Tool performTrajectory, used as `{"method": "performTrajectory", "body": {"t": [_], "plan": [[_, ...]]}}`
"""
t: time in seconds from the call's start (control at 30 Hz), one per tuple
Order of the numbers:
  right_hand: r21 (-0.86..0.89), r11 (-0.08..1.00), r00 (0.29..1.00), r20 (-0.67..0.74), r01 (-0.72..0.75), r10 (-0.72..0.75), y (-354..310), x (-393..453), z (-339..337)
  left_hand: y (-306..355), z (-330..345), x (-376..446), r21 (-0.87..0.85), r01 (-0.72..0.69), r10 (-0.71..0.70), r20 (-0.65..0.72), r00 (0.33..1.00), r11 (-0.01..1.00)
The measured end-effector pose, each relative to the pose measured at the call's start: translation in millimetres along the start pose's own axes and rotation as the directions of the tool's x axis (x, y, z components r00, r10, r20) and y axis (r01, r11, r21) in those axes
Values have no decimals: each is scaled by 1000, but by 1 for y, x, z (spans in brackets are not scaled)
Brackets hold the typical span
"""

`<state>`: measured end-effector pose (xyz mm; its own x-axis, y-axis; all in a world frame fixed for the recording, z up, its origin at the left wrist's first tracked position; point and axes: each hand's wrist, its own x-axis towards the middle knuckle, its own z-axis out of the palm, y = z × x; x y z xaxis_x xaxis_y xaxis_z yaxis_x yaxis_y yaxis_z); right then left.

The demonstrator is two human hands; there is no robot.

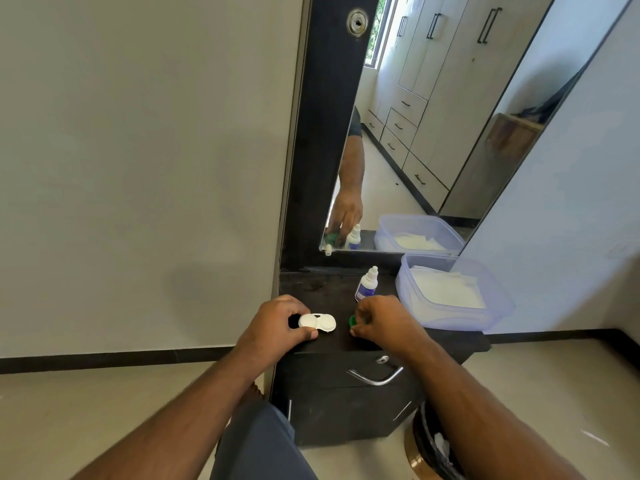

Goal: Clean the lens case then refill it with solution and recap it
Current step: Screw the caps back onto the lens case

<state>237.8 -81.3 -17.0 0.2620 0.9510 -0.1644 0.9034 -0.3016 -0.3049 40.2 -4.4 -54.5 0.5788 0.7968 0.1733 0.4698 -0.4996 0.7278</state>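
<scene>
A white two-well lens case [318,321] lies on the black cabinet top [322,289]. My left hand [277,323] pinches its left end between thumb and fingers. My right hand [381,320] is closed on a small green cap [352,321], held just to the right of the case and low over the cabinet top. A small white solution bottle [366,285] with a blue label stands upright behind my right hand, its cap on.
A clear plastic box [498,306] with white tissues in it sits at the right on the cabinet. A mirror [433,133] rises behind. The drawer handle [375,377] is below the top. A lined waste bin [433,445] stands on the floor at the lower right.
</scene>
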Motion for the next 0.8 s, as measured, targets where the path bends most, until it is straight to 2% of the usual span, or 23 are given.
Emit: {"method": "performTrajectory", "body": {"t": [0.1, 0.2, 0.3, 0.37, 0.47, 0.57, 0.8], "plan": [[37, 998, 998, -29, 53, -52, -3, -3, -7, 1, 1, 0, -5, 11, -11, 3, 1000, 1000], [285, 956, 993, -111, 63, -33, -7, -6, -6, 1, 1, 0, -9, 6, -6, -1, 1000, 1000], [590, 800, 982, -187, 114, -2, -9, -10, 2, 1, 1, 0, -14, 5, -5, -8, 1000, 1000], [674, 723, 981, -192, 152, -27, -10, -12, 10, 0, 2, 1, 0, 7, -7, -12, 1000, 1000], [698, 696, 983, -174, 170, -66, -6, -11, 24, -2, 2, 1, 11, 16, -16, -6, 1000, 1000], [703, 693, 982, -184, 160, -40, -1, -7, 33, -1, 2, 2, 11, 16, -16, -3, 1000, 1000], [568, 796, 975, -188, 209, -122, -2, -2, 40, -4, 3, 2, 7, 13, -13, -1, 1000, 1000]]}}
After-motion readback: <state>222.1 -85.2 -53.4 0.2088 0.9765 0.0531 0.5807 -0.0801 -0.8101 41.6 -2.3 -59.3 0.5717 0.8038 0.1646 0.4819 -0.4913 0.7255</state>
